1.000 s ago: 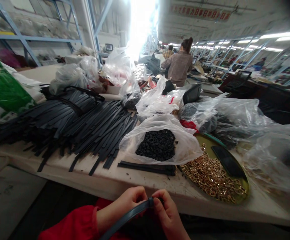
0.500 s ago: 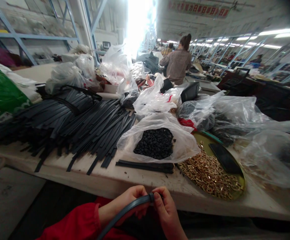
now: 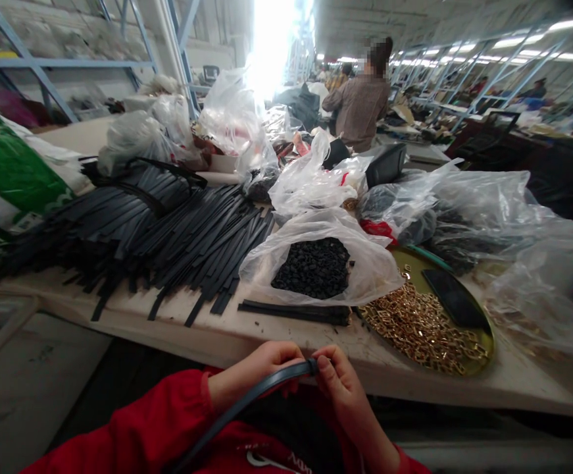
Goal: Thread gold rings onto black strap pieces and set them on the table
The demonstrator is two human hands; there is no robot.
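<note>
Low centre of the frame: left hand (image 3: 261, 374) closed on the end of a long, flat dark grey strap (image 3: 247, 401), fingers curled over it; right hand (image 3: 340, 388) pinching that same end from the other side, fingertips (image 3: 322, 363) meeting the left's. Strap curving from the pinch down toward the lower left, across a red sleeve (image 3: 168, 421). Just above the hands, the pale edge of a worktable (image 3: 227, 336). Near that edge, a short bundle of black strips (image 3: 293, 313), and behind it an open clear plastic bag of small black pieces (image 3: 313, 266). To the right, a round brass-coloured tray (image 3: 483, 339) heaped with gold metal buckles (image 3: 414, 329), a flat black piece (image 3: 456, 299) lying on them. Left of centre, a wide spread pile of black straps (image 3: 158, 237). Far left, a green and white sack (image 3: 4, 178). Upper centre, well apart, another person in a brown top (image 3: 360, 108), back turned.
</note>
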